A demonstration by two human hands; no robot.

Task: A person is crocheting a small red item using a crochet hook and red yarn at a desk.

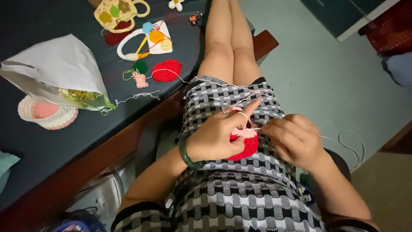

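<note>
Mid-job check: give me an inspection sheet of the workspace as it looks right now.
Surface: dark table with wooden edge, at the person's left.
Job's things: red crochet piece with pink edging, over the lap; pale yarn runs to it.
Clutter: white bag, round basket, red disc, flowered bag, white handle piece.
Grippers: left hand holds the piece; right hand works its edge.
Cables: white cord on the floor.
Surroundings: pale floor.
</note>
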